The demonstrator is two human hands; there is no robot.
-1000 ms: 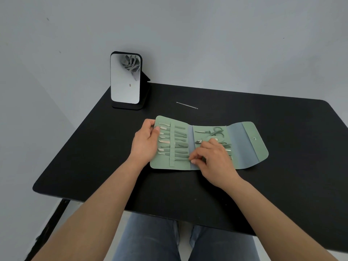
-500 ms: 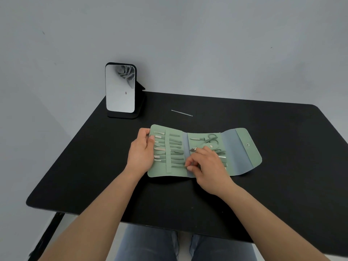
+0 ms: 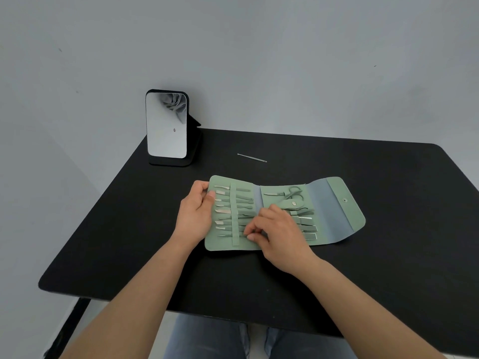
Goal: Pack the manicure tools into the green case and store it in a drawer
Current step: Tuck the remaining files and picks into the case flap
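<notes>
The green case (image 3: 337,211) lies unfolded on the black table (image 3: 388,255), its snap flap to the right. Several metal manicure tools (image 3: 224,211) sit under the strap of its left panel, and scissors (image 3: 293,193) and more tools fill the middle panel. My left hand (image 3: 195,216) grips the case's left edge, thumb on the panel. My right hand (image 3: 277,234) rests on the case's lower middle, fingertips pinched on the handle end of a tool near the fold. One thin metal tool (image 3: 252,158) lies loose on the table behind the case.
A small standing mirror (image 3: 166,125) on a black base stands at the table's back left corner. Grey walls close in behind and to the left. My legs in jeans (image 3: 207,338) show below the table's front edge.
The camera has tilted, so everything sits lower in view. My right hand has shifted slightly left along the case's lower tools. My left hand keeps its hold on the left edge.
</notes>
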